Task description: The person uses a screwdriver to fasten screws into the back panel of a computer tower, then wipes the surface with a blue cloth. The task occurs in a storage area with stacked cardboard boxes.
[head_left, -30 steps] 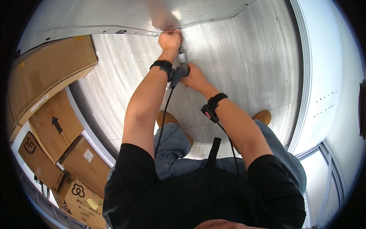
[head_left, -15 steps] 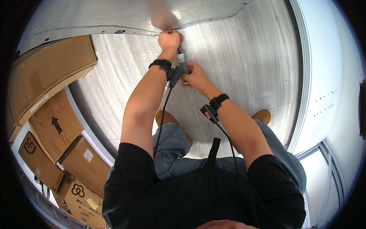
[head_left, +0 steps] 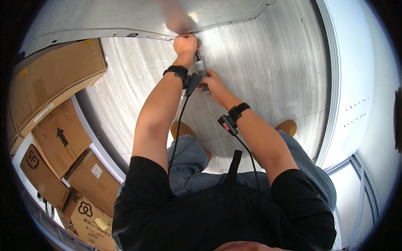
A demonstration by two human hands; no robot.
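Note:
A screwdriver point(head_left: 200, 65) with a grey handle, a pale collar and a dark shaft slants up toward the lower edge of a metal panel point(head_left: 146, 25). The fingers of my right hand point(head_left: 215, 86) are closed around its handle, whose butt end shows below them. At the shaft's far end, my left hand point(head_left: 185, 45) is closed against the panel edge. What its fingertips pinch is hidden behind the hand, as is the screwdriver's tip. Each wrist wears a black strap with a small cabled device.
Cardboard boxes point(head_left: 58, 79) are stacked along the left side. A white cabinet side point(head_left: 349, 83) stands at the right. Grey wood-look floor point(head_left: 268, 71) lies between them, and my shoes point(head_left: 287, 127) rest on it near my knees.
My right hand's fingers, spread around the handle before, have drawn together on it. More of the handle's butt end shows. My left hand has stayed at the panel edge.

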